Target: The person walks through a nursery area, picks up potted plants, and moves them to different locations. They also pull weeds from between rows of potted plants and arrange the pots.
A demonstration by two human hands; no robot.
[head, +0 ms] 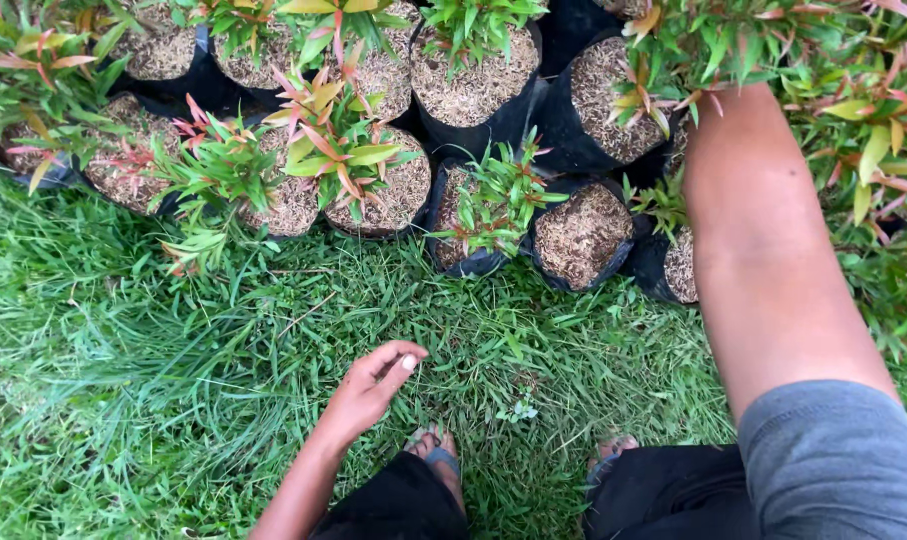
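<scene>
Seedling bags (581,235) of black plastic, packed with dry straw-coloured husk mulch and each carrying a young shrub with green and red-tipped leaves, stand shoulder to shoulder in rows across the top of the view, resting on the grass (123,400). The person's right arm reaches forward into the foliage at the upper right; the right hand (718,105) is buried among the leaves there, so whether it is gripping anything cannot be told. The left hand (373,385) hangs low over the grass just short of the front row, fingers loosely curled and a little apart, holding nothing and touching no bag. Nearest to it is a small bag (463,225) with a bright green plant, standing just beside the mulch-topped one in the front row. Judging by their look, these bags are soft-walled and floppy, fairly heavy with damp fill, and apt to sag or spill mulch if tipped. The thin stems and tender leaves would likely snap or tear if pulled, so the safer hold seems to be low on the plastic wall or under the base, with the rolled rim as a second grip. The person's sandalled feet (438,455) stand in the grass below.
</scene>
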